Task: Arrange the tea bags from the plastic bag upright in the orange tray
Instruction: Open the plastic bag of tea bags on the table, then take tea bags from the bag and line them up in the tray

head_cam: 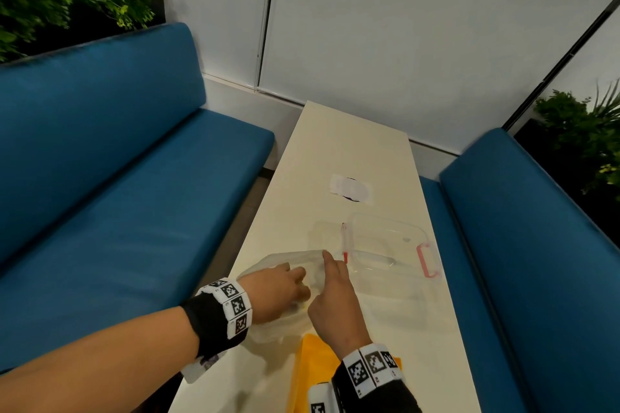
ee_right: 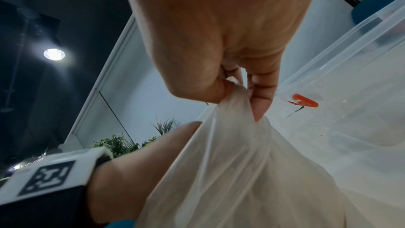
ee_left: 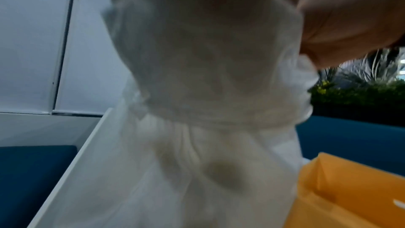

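A translucent plastic bag (head_cam: 268,266) lies on the white table (head_cam: 335,151), next to the orange tray (head_cam: 312,369) at the near edge. My right hand (head_cam: 330,295) pinches the bag's rim (ee_right: 236,110) between thumb and fingers and holds it up. My left hand (head_cam: 278,292) reaches into the bag's mouth. Its fingers are veiled by plastic (ee_left: 208,58), so I cannot tell what they hold. A dim oval shape (ee_left: 223,174) shows through the bag; no tea bag is plainly visible. The orange tray (ee_left: 350,188) looks empty where it shows.
A clear plastic box (head_cam: 389,241) with red clips (head_cam: 426,261) sits just beyond the bag. A white paper scrap (head_cam: 350,189) lies farther up the table. Blue benches (head_cam: 117,211) flank the narrow table on both sides, and plants stand behind them.
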